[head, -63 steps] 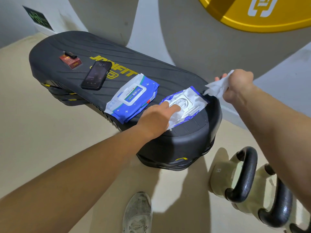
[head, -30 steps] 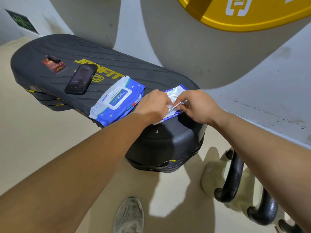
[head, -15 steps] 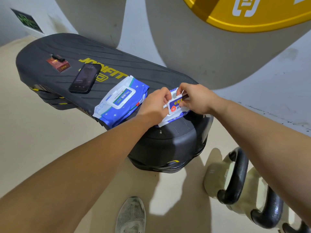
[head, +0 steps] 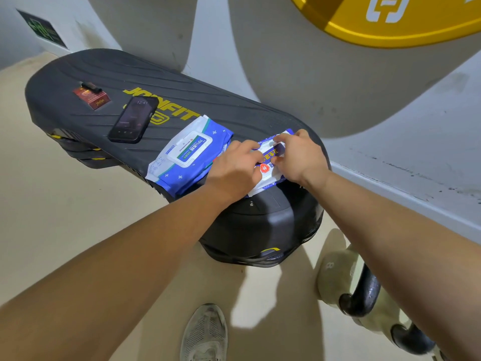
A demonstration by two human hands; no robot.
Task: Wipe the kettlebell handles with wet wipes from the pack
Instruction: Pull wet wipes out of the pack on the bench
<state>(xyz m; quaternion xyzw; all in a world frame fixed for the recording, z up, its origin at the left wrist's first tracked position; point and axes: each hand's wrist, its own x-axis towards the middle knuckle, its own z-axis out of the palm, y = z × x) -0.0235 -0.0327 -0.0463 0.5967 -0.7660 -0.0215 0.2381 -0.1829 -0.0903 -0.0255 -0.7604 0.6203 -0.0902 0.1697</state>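
A small blue and white wipe pack [head: 270, 173] lies on the right end of a black step platform [head: 260, 222]. My left hand [head: 234, 168] holds the pack's left side with curled fingers. My right hand [head: 299, 157] pinches the pack's label flap between thumb and index finger, and the flap lies down on the pack. No loose wipe shows. On the floor at the lower right stand cream kettlebells with black handles, the nearer handle [head: 364, 295] and another [head: 411, 337], partly behind my right forearm.
A larger blue wipe pack [head: 190, 152], a black phone [head: 134, 118] and a red box [head: 91, 99] with a lighter lie on the platform. My grey shoe [head: 205, 332] stands on the beige floor. Behind is a grey wall with a yellow disc [head: 390, 29].
My right hand came back from the right with a pulled wipe and joined the left on the small pack. The raised label flap has been lowered flat onto the pack.
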